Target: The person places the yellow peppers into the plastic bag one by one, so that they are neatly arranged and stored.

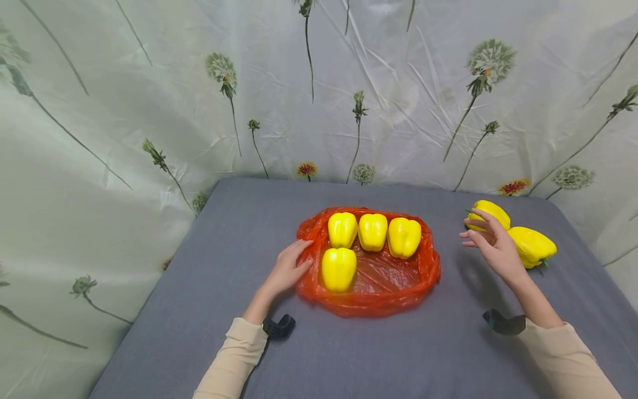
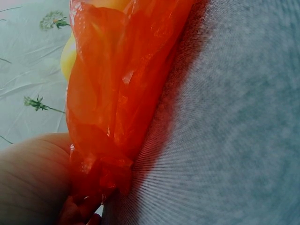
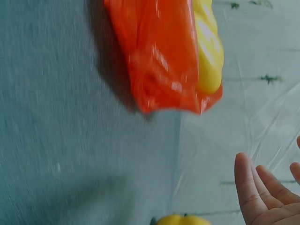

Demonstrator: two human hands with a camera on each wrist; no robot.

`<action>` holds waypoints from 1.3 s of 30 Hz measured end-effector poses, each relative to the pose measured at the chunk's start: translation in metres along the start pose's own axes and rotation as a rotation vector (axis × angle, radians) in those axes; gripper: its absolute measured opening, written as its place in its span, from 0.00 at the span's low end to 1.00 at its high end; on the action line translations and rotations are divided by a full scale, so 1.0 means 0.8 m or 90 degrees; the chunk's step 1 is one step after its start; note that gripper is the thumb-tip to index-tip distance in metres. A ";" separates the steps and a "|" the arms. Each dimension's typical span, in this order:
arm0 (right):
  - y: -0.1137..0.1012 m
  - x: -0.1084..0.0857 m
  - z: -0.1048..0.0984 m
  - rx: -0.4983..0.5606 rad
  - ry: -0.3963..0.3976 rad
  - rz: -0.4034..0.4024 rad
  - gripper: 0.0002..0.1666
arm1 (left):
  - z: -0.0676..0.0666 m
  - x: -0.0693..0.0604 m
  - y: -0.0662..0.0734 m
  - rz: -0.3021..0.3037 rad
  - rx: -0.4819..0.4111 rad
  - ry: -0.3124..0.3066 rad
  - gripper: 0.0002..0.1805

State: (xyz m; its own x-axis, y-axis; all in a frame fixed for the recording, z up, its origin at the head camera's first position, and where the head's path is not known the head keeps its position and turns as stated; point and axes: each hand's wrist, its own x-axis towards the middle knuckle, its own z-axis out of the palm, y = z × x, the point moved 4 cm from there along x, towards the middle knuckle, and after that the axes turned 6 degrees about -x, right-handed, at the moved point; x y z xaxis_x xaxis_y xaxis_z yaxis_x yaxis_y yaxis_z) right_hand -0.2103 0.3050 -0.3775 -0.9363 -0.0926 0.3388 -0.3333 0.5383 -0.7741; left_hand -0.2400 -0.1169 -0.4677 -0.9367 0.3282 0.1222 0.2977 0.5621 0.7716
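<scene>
A red plastic bag (image 1: 384, 303) lies spread with its mouth up, and several yellow bell peppers (image 1: 372, 233) stand inside it. Three are in a row along the back, with another at the front left. My left hand (image 1: 289, 266) holds the bag's left rim between thumb and fingers; the left wrist view shows the film (image 2: 110, 93) bunched there, partly hiding the fingertips. My right hand (image 1: 493, 249) is raised over the table, fingers spread and holding nothing. Close by it lie two more yellow peppers, one behind (image 1: 490, 213) and one to its right (image 1: 530, 246).
The table has a grey cloth (image 1: 209, 277). Behind it and along the left hangs a pale curtain (image 1: 299, 122) with dandelion prints. Each wrist wears a dark band, one on the left (image 1: 280, 327) and one on the right (image 1: 503, 322).
</scene>
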 end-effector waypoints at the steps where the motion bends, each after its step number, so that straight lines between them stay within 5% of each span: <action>1: 0.003 0.001 -0.003 0.006 0.007 0.002 0.32 | 0.000 0.000 0.000 0.001 0.000 0.000 0.27; 15: 0.065 0.028 -0.043 -0.026 0.091 0.111 0.30 | 0.002 0.000 -0.002 0.003 0.000 0.002 0.27; 25: 0.165 0.056 -0.076 -0.072 0.177 0.179 0.30 | 0.001 0.001 0.001 0.021 0.007 0.016 0.27; 31: 0.131 0.060 -0.077 -0.198 0.183 0.286 0.31 | 0.001 0.001 0.003 0.038 0.019 0.019 0.26; 39: 0.097 0.070 -0.073 -0.210 0.184 0.324 0.32 | 0.000 0.001 0.002 0.026 0.023 0.016 0.27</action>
State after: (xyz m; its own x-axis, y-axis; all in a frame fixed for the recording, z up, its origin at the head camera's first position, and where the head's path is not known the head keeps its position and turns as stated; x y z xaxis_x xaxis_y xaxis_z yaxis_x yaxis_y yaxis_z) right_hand -0.2822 0.3905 -0.3873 -0.8850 0.4438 0.1408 0.2355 0.6874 -0.6871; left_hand -0.2398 -0.1156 -0.4662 -0.9281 0.3321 0.1685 0.3411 0.5761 0.7428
